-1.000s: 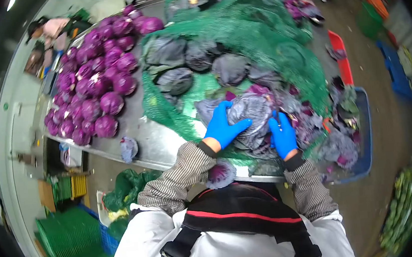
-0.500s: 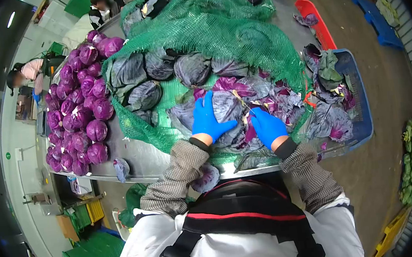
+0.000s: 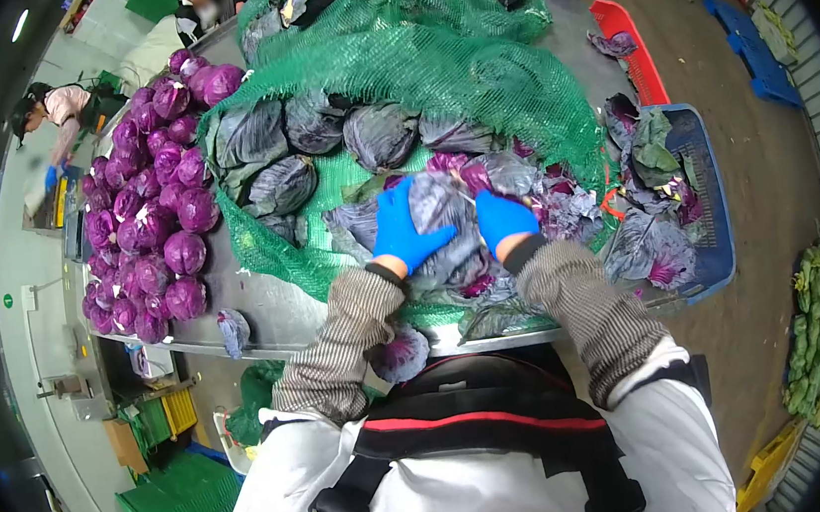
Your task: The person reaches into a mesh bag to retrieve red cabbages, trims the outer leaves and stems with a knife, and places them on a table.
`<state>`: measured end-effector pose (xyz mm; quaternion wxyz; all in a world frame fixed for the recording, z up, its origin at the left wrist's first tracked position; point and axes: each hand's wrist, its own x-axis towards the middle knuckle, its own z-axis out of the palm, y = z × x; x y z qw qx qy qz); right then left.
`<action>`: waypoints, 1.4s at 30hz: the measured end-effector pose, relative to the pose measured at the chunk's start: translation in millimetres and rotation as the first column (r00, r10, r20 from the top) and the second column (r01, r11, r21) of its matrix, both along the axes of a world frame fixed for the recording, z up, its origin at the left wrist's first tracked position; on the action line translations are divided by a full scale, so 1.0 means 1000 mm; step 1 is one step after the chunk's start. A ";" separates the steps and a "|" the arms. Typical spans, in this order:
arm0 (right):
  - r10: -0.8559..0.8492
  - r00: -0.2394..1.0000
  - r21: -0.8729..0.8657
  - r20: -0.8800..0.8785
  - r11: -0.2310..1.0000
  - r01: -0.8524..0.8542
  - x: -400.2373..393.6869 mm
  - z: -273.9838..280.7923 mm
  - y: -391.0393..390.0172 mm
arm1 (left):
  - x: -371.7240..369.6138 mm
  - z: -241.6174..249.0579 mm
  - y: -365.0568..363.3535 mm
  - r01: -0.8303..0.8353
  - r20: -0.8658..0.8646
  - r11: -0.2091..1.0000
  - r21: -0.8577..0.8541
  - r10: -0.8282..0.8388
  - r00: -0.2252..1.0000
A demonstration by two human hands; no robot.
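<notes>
One head-worn fisheye camera looks steeply down from above the person's own chest, close over the table (image 3: 266, 316) edge; the view faces forward across the net (image 3: 469, 60) to the floor beyond, its corners black and edges bent

Trimmed cabbages (image 3: 149, 198) heaped on the bench (image 3: 275, 305) at left. Untrimmed heads (image 3: 317, 131) on netting (image 3: 448, 47) mid-bench. Leaf-filled crate (image 3: 709, 204) off the right edge.
</notes>
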<state>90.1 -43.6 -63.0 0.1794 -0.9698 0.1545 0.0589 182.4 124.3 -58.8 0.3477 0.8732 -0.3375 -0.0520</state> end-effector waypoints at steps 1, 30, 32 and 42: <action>-0.006 1.000 -0.005 0.012 1.000 0.006 0.001 0.002 -0.003 | -0.002 0.003 0.002 0.060 0.042 0.998 0.000 -0.060 0.997; -0.311 0.942 0.776 -0.129 0.559 0.291 -0.046 -0.001 0.015 | -0.038 0.019 0.024 0.256 -0.151 0.963 -0.085 -0.266 0.952; -0.287 0.899 0.818 -0.329 0.389 0.424 -0.049 0.007 0.019 | -0.035 0.014 0.046 0.275 -0.140 0.952 -0.135 -0.293 0.946; 0.038 0.998 0.704 -0.052 0.710 0.009 -0.034 0.017 0.068 | -0.070 0.010 0.070 -0.243 -0.105 0.963 -0.121 0.231 0.967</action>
